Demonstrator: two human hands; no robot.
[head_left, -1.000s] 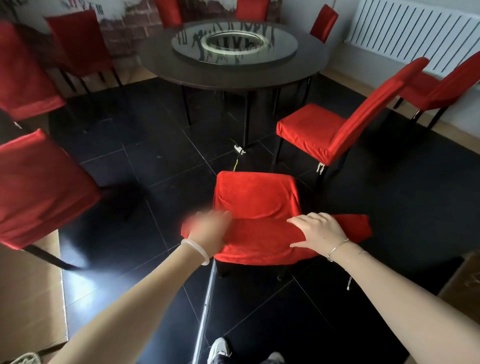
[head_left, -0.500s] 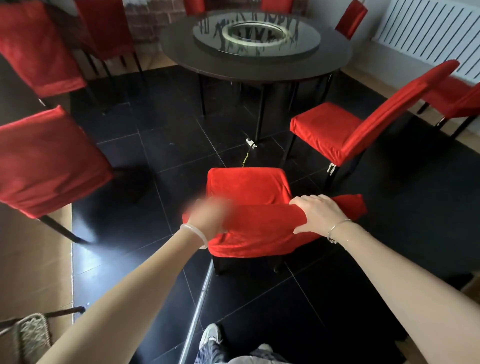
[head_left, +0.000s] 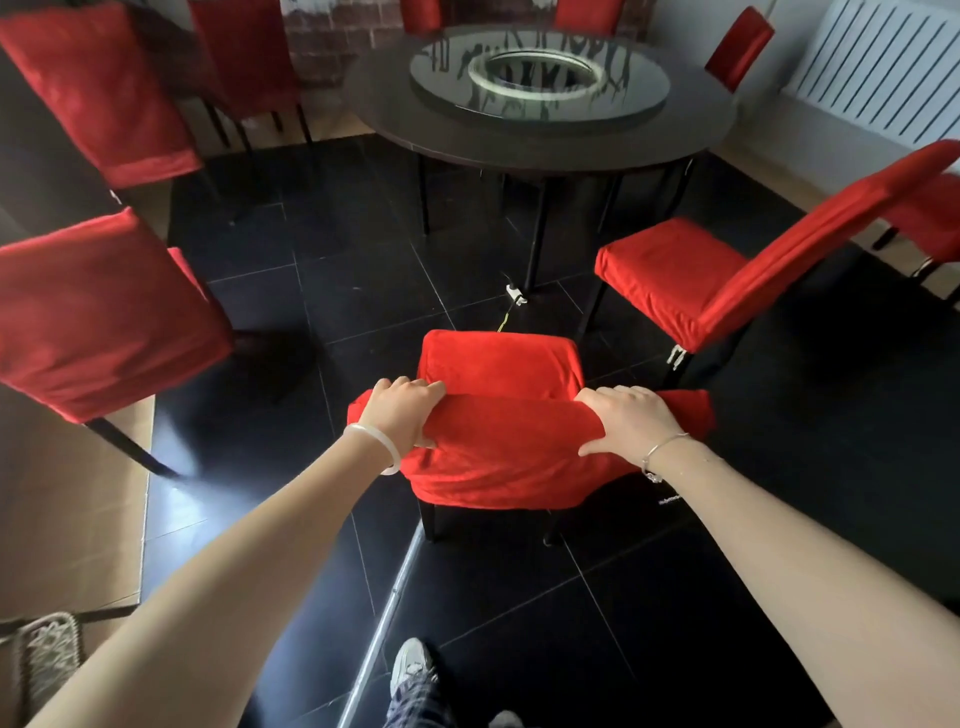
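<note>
Settling after its blur, your left hand (head_left: 402, 413) curled round the back of the chair (head_left: 498, 452), matching your right hand (head_left: 623, 426) at the other end. With both gripping, the chair, standing short of the table (head_left: 675, 140), seemed ready to shift.

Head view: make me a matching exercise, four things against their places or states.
1. nearest red fabric-covered chair
2. round dark table
3. white ribbed radiator
4. smooth white bangle

A. worn on the left wrist
B. on the wall, upper right
C. carries a round glass turntable
D. backrest top held by the left hand and the right hand

Pairs: 1-D, 2-C, 3-B, 4-A.
</note>
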